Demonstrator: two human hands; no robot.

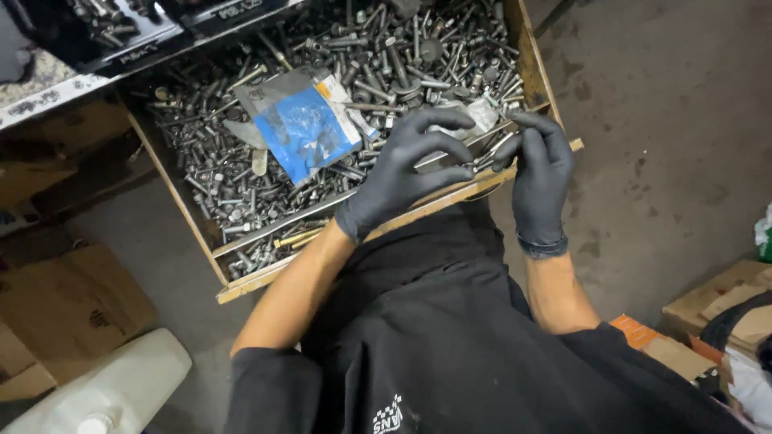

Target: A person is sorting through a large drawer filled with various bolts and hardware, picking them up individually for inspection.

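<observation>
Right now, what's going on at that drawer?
A person in black gloves stands over an open wooden drawer heaped with loose steel bolts. The left hand and right hand meet at the drawer's front edge, fingertips pinching a long bolt between them. A blue and clear plastic packet lies on top of the pile. Cardboard boxes and a white plastic jug sit on the floor nearby.

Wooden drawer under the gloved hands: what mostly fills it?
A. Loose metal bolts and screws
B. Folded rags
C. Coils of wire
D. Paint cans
A: the wooden drawer is heaped with grey metal bolts and screws, with a blue plastic packet lying on top; both black-gloved hands, left hand and right hand, work at its front edge.
</observation>
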